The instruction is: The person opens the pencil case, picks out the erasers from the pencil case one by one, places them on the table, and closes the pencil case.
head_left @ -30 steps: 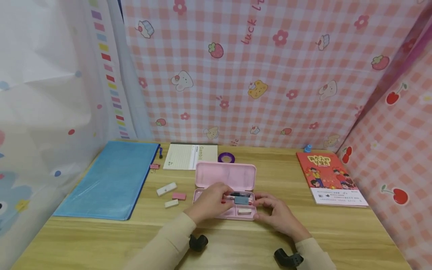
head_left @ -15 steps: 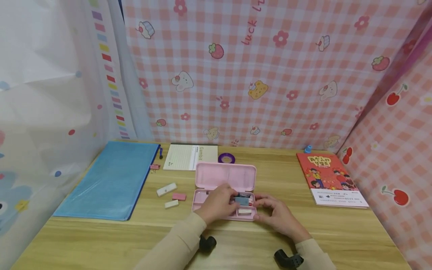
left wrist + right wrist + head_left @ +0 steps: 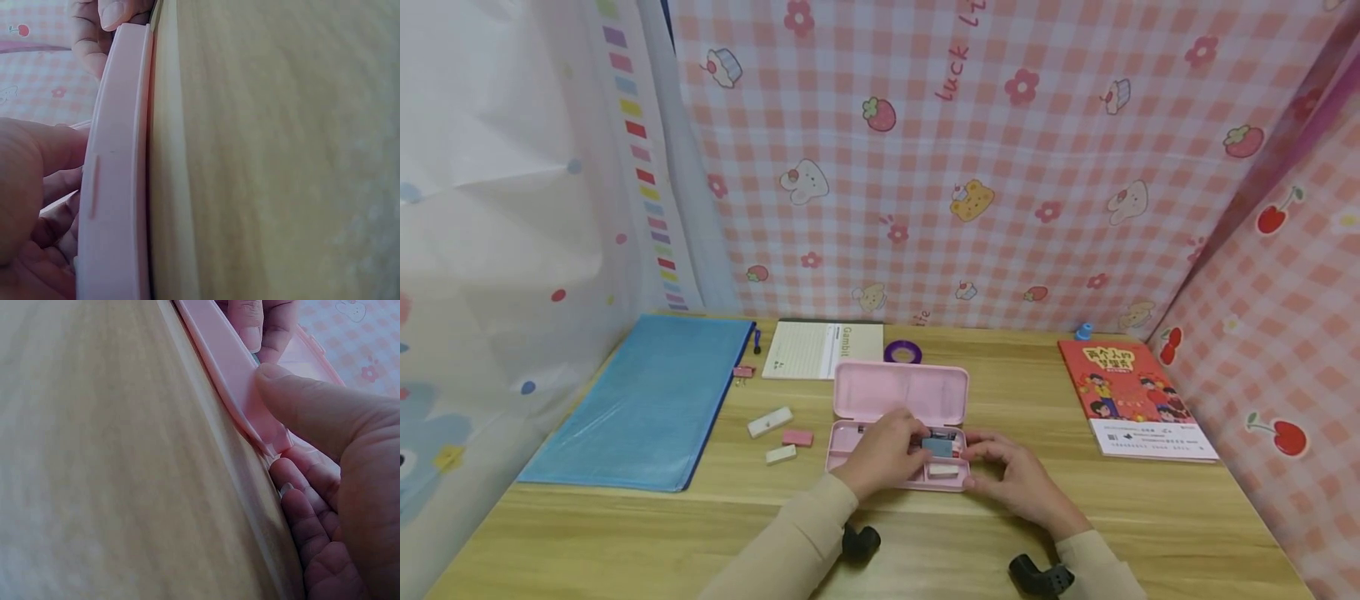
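Barely shifted, left hand (image 3: 883,450) rests curled inside the open pencil case (image 3: 901,392) — right hand (image 3: 1011,475) pinches its corner.

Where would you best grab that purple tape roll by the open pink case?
Probably by its outer rim, from above. The tape roll lies flat on the table with its hole facing up, so fingers could pinch opposite sides, or one finger could go into the hole. Its left and right sides look free; the case lid is close in front.
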`<state>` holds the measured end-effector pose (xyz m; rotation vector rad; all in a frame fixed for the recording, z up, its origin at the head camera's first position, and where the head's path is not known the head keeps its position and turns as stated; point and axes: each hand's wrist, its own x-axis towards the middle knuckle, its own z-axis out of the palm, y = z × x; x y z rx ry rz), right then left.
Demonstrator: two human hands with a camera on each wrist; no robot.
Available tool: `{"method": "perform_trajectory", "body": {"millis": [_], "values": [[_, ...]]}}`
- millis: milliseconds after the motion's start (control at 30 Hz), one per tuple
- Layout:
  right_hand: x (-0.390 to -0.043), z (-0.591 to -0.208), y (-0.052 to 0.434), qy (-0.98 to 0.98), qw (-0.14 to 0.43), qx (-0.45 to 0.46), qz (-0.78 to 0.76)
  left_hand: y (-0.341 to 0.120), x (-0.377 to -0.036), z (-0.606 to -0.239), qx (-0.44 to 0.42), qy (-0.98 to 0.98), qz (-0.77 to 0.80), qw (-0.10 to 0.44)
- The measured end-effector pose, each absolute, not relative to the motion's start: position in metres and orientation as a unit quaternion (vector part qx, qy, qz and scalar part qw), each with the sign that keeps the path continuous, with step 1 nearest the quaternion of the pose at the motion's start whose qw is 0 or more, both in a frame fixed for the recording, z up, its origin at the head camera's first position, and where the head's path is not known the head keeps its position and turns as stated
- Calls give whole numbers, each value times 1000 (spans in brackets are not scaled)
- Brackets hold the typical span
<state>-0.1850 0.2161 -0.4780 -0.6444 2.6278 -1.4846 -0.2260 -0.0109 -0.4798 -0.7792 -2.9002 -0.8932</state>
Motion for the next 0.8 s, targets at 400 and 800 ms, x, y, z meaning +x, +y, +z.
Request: {"method": "perform_trajectory", "body": {"millis": [400,800], "values": [[-185,-478,216,845,23,-217,-488,-13,-228,-484,-241,-904,-353,-18],[-189,-489,220,844,14,-225,-487,-16,-226,-486,-234,-884,-406,8]]}}
